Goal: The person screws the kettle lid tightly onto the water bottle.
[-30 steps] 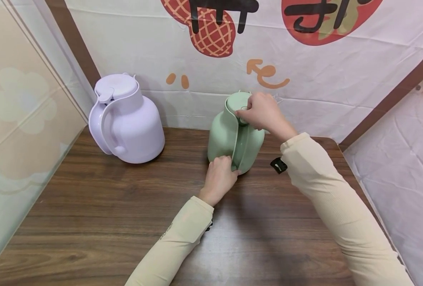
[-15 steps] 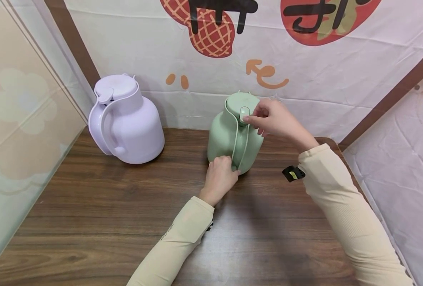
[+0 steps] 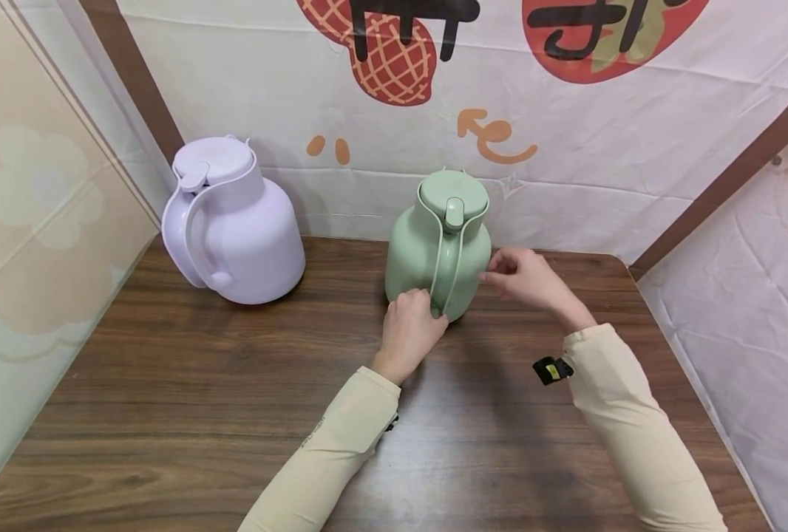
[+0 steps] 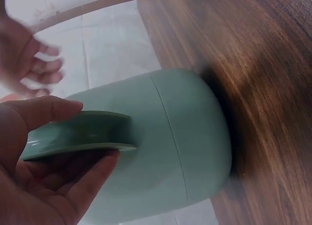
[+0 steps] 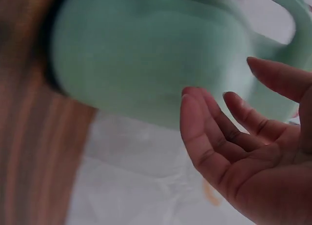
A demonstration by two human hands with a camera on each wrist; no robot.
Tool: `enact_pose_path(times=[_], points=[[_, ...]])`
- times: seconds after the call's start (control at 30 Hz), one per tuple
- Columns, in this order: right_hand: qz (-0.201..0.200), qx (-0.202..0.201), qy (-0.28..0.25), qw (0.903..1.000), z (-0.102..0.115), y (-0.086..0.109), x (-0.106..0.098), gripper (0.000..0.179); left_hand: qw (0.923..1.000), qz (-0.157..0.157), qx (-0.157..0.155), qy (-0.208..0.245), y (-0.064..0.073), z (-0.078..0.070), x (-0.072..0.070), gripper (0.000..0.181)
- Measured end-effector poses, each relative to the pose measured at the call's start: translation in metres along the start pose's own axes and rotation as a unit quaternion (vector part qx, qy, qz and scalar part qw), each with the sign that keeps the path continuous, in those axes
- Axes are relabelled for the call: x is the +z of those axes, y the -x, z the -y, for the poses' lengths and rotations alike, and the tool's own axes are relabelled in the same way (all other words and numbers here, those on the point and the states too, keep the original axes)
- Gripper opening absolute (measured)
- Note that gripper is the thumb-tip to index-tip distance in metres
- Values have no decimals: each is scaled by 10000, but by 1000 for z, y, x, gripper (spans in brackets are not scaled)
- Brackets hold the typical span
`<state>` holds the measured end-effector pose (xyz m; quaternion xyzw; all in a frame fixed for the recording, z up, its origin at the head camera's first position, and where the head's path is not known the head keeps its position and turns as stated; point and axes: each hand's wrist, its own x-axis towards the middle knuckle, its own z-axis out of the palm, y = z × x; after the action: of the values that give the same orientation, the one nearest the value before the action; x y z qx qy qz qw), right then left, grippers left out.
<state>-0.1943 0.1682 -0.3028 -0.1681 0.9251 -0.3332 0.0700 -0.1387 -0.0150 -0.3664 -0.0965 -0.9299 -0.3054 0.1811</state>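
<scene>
A green thermos jug (image 3: 407,255) stands upright on the table, its lid (image 3: 452,191) seated flat on top and the handle toward me. My left hand (image 3: 410,329) is at the lower end of that handle. In the left wrist view its thumb and fingers pinch the handle (image 4: 83,132) from both sides. My right hand (image 3: 523,279) hovers just right of the jug's body, its fingers loosely bent with nothing between them. The right wrist view shows the right hand's fingers (image 5: 195,122) spread apart in front of the green jug body (image 5: 146,59).
A lilac thermos jug (image 3: 254,236) stands at the back left of the wooden table (image 3: 234,399), its handle turned to the front left. Printed white cloth (image 3: 567,162) hangs right behind both jugs. More cloth walls stand at the left and right sides.
My right hand has come off the green jug's lid and moved down to the right side of its body. The left hand keeps its grip on the handle, and the jug stays in place.
</scene>
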Motion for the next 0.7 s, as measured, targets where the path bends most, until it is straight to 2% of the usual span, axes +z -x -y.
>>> enact_pose_path(times=[0.17, 0.37, 0.7], points=[[418, 113, 304, 9986, -30, 8, 22, 11, 9999, -95, -61, 78, 2, -1, 2, 37], [1128, 591, 104, 9918, -60, 17, 47, 9, 9998, -141, -153, 81, 2, -1, 4, 33], [1208, 1091, 422, 9858, -89, 27, 75, 23, 9994, -231, -252, 12, 2, 0, 7, 27]])
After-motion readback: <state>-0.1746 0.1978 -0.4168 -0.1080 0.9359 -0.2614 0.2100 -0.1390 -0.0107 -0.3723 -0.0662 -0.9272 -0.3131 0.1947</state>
